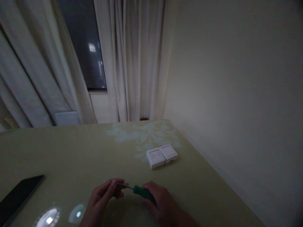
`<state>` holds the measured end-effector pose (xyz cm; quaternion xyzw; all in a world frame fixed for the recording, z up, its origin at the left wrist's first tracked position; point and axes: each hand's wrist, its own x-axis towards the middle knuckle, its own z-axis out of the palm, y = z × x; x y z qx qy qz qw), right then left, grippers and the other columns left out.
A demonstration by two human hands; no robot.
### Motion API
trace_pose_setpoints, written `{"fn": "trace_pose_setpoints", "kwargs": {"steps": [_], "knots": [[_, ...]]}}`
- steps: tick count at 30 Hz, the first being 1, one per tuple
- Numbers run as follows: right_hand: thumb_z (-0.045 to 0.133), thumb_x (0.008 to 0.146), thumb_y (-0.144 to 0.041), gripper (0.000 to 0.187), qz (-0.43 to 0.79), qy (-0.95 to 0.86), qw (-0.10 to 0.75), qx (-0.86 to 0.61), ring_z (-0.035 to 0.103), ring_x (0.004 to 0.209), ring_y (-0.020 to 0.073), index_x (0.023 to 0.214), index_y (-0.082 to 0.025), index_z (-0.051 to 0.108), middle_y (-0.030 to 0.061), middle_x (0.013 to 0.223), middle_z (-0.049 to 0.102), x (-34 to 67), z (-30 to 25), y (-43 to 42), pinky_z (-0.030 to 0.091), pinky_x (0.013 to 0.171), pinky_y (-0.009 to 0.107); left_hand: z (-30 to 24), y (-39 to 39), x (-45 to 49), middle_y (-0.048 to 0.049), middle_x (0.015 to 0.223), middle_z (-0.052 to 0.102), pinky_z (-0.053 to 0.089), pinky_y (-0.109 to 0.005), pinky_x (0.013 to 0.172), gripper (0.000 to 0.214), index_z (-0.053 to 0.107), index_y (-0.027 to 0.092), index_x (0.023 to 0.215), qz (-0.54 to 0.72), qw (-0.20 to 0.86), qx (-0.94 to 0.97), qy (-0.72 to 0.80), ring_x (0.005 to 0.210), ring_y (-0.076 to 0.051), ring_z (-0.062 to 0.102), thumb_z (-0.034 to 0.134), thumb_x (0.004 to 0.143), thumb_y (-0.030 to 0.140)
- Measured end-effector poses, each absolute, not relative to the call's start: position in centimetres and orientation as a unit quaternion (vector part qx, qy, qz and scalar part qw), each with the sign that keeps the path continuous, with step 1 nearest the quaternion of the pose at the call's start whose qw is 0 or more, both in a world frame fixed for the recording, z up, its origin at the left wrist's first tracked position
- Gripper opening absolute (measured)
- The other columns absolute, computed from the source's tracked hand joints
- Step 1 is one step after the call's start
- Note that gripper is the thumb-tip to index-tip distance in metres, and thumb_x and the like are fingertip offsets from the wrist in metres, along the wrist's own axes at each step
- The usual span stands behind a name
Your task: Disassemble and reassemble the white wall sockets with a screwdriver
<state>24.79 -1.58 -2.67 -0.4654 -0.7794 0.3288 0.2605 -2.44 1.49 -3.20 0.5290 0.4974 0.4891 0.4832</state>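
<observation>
A screwdriver [144, 192] with a green handle and thin metal shaft is held between my two hands, above the near part of the table. My right hand [162, 201] wraps round its handle. The fingers of my left hand [106, 194] pinch the shaft near its tip, which they hide. Beyond the hands, a white socket [155, 157] and a white switch-like unit [169, 152] lie side by side on the table, apart from both hands.
The greenish table [71, 154] has a pale leaf pattern near its far corner. A dark flat device [20, 198] lies at the left. Light reflections show at the front left. A wall [236, 110] borders the right side; curtains [132, 63] and a window [87, 44] stand behind.
</observation>
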Motion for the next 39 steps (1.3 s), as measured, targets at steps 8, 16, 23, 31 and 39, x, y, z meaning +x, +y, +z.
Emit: {"fn": "trace_pose_setpoints", "kwargs": {"steps": [8, 16, 23, 31, 39], "knots": [[0.063, 0.101, -0.034, 0.032, 0.332, -0.779, 0.263, -0.462, 0.070, 0.105, 0.0258, 0.130, -0.022, 0.067, 0.0098, 0.119, 0.074, 24.8, -2.6, -1.6, 0.050, 0.093, 0.035, -3.3, 1.1, -2.3, -0.0101, 0.079, 0.083, 0.060, -0.032, 0.073, 0.065, 0.089, 0.019, 0.099, 0.489, 0.482, 0.525, 0.503, 0.073, -0.025, 0.071, 0.069, 0.088, 0.080], [0.063, 0.101, -0.033, 0.034, 0.334, -0.782, 0.250, -0.463, 0.070, 0.108, 0.0275, 0.133, -0.023, 0.065, 0.0103, 0.121, 0.074, 24.8, -2.8, -1.5, 0.051, 0.095, 0.037, -3.2, 1.1, -2.2, -0.0087, 0.073, 0.079, 0.059, -0.035, 0.075, 0.067, 0.089, 0.018, 0.097, 0.486, 0.466, 0.532, 0.514, 0.075, -0.027, 0.071, 0.066, 0.088, 0.081], [0.061, 0.101, -0.035, 0.036, 0.332, -0.785, 0.235, -0.467, 0.070, 0.104, 0.0281, 0.135, -0.022, 0.063, 0.0113, 0.119, 0.073, 24.8, -2.7, -1.5, 0.051, 0.092, 0.038, -3.8, 1.0, -2.5, -0.0068, 0.073, 0.078, 0.060, -0.034, 0.083, 0.061, 0.088, 0.020, 0.099, 0.485, 0.459, 0.537, 0.515, 0.082, -0.027, 0.075, 0.065, 0.093, 0.077], [0.061, 0.101, -0.034, 0.035, 0.325, -0.787, 0.235, -0.469, 0.070, 0.109, 0.0285, 0.134, -0.023, 0.063, 0.0109, 0.122, 0.072, 24.8, -2.9, -1.8, 0.050, 0.094, 0.037, -3.9, 1.0, -2.5, -0.0059, 0.072, 0.076, 0.059, -0.033, 0.081, 0.059, 0.089, 0.020, 0.098, 0.490, 0.462, 0.533, 0.513, 0.080, -0.026, 0.074, 0.066, 0.093, 0.075], [0.059, 0.102, -0.039, 0.037, 0.326, -0.789, 0.238, -0.462, 0.070, 0.106, 0.0287, 0.134, -0.021, 0.063, 0.0121, 0.120, 0.072, 25.0, -2.9, -1.6, 0.050, 0.092, 0.038, -3.4, 1.0, -2.1, -0.0068, 0.069, 0.075, 0.058, -0.035, 0.080, 0.066, 0.089, 0.019, 0.093, 0.495, 0.468, 0.515, 0.521, 0.076, -0.027, 0.071, 0.069, 0.086, 0.081]]}}
